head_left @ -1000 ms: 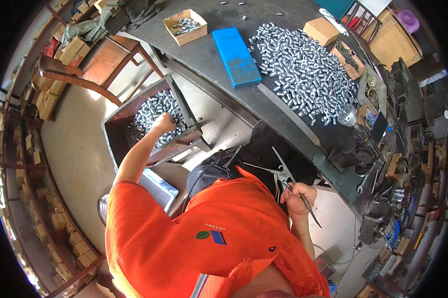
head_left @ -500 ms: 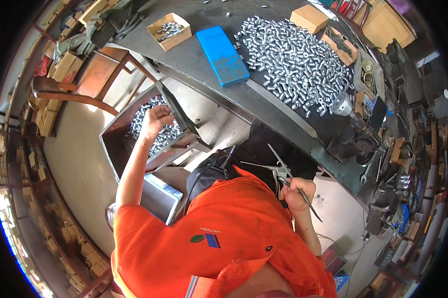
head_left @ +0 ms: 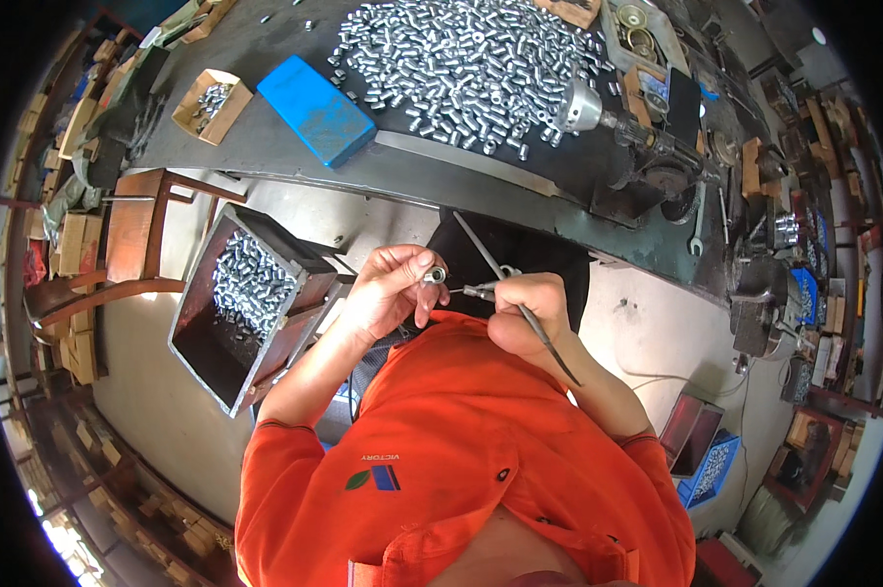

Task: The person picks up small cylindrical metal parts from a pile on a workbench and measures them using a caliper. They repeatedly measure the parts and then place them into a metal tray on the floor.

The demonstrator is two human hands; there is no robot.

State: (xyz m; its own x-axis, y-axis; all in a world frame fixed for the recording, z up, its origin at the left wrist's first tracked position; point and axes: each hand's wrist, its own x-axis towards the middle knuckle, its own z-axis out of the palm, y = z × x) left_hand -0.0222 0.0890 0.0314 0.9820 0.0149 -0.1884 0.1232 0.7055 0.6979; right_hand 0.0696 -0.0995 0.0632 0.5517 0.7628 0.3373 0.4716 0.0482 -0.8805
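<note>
Between the thumb and fingers of my left hand [head_left: 381,291] is a small silvery metal sleeve [head_left: 436,275], its hollow end showing. My right hand [head_left: 531,311] is closed around a long thin grey rod [head_left: 477,240] with a dark tapered tip, perhaps a slim file. A small metal tool [head_left: 479,292] with a thin point also sticks out of that fist, toward the sleeve; its kind I cannot make out. Both hands are close together in front of my waist. Left of them stands a dark open bin [head_left: 220,360] partly filled with similar metal sleeves [head_left: 254,279].
On the dark workbench [head_left: 422,196] lie a large heap of metal sleeves [head_left: 461,73], a blue box [head_left: 314,112] and a small cardboard box [head_left: 214,108]. A machine with a chuck [head_left: 580,108] sits at the right. A wooden chair [head_left: 133,230] stands beyond the bin.
My left hand has come out of the bin toward the right hand and now holds a metal sleeve. My right hand has risen toward it with the rod and tool. The whole view has shifted.
</note>
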